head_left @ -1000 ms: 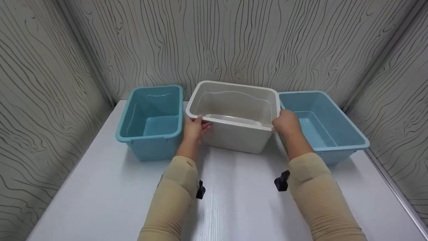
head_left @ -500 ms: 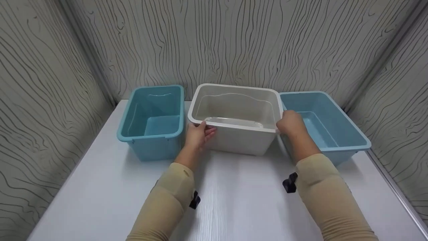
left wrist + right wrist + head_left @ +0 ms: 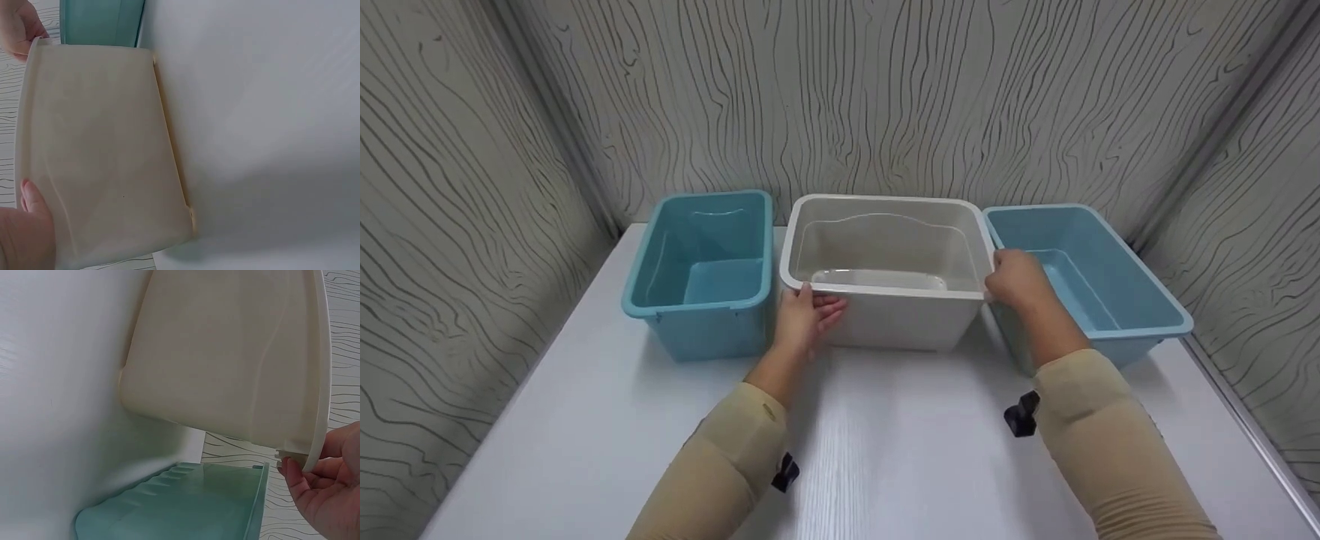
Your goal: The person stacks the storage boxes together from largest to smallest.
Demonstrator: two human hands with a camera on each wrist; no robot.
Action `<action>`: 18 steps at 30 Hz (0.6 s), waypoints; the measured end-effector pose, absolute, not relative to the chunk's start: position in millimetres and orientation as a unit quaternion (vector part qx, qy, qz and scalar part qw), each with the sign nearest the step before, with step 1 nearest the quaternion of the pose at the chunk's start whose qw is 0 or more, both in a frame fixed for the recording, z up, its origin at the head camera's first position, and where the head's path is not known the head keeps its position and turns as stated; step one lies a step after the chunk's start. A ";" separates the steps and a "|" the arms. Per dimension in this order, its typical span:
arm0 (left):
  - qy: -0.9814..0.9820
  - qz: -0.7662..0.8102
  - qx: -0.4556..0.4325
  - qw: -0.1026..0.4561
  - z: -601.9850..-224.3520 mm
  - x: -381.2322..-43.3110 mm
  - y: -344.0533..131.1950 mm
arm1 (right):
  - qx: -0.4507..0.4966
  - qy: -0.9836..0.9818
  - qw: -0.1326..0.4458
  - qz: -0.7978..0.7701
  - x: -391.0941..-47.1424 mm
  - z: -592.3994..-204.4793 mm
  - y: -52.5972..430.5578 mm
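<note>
A white plastic storage bin [image 3: 900,322] stands upright on the white table in the middle of the head view, with nothing visible inside. My left hand [image 3: 801,319] holds its front rim near the left corner, thumb at the rim and fingers against the front wall. At the right end, my right hand [image 3: 1018,277] grips the rim near the front corner. In the right wrist view the right fingers [image 3: 298,481] curl under the rim of the white bin [image 3: 219,354]. The left wrist view shows the left hand [image 3: 28,239] at the rim of the bin [image 3: 107,146].
A teal bin [image 3: 712,330] stands to the left, a small gap from the white bin. On the right, a shallower light-blue bin [image 3: 1125,346] sits close beside it. Wood-grain panels [image 3: 885,97] rise behind and at both sides of the table [image 3: 900,450].
The white bin has turned slightly, its left end coming toward me, so its front rim runs nearly level. My left hand has moved nearer with it; the right hand has shifted slightly right.
</note>
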State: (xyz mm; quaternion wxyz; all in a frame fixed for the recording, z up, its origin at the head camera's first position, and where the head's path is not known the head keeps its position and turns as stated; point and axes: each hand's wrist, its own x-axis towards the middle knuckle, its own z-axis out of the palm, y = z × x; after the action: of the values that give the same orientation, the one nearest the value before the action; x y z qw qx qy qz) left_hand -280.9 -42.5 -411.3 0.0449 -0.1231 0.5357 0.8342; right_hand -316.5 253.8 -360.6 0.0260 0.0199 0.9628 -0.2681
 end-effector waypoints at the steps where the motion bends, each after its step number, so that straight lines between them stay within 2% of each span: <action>1: 0.533 0.836 -0.123 0.044 -411.8 -280.1 -42.7 | 0.019 0.963 0.027 -0.268 -316.4 -360.1 253.9; 18: 0.540 0.829 -0.139 0.045 -417.2 -275.2 -53.6 | 0.023 0.961 0.009 -0.276 -312.9 -360.5 253.3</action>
State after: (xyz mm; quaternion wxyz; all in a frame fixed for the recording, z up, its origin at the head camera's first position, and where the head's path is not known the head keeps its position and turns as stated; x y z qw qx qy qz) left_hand -275.2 -53.6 -417.2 0.0450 -0.1393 0.5403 0.8286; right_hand -312.9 253.3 -360.5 0.0089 0.0234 0.9608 -0.2760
